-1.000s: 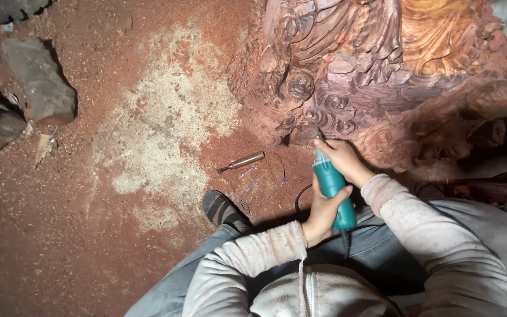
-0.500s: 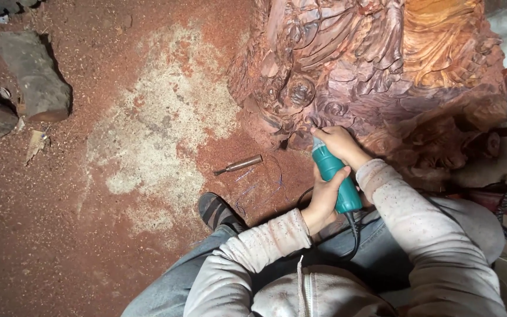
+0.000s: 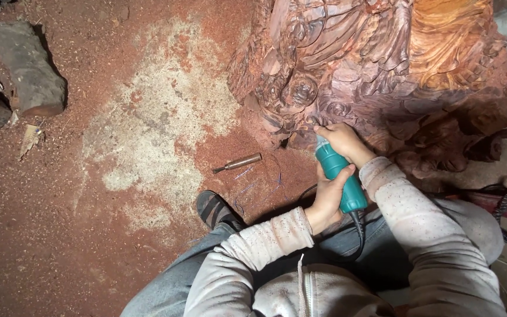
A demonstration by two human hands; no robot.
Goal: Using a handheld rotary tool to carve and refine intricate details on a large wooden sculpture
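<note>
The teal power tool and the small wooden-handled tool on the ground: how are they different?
The teal power tool is held by both hands, its tip against the carving; the wooden-handled tool lies untouched on red sawdust. The first is thick, with a cord; the second is slim, without one.

One carving (image 3: 382, 64), one grinder (image 3: 340, 176), one chisel (image 3: 239, 162), two logs (image 3: 27, 67).

Open floor: wide dusty floor (image 3: 89, 235) to the left.
Blocked ahead: carving (image 3: 382, 70) walls off the front and right.
Loose bits: chisel (image 3: 237, 162) near the shoe (image 3: 218, 210); blocks (image 3: 27, 67) far left.
</note>
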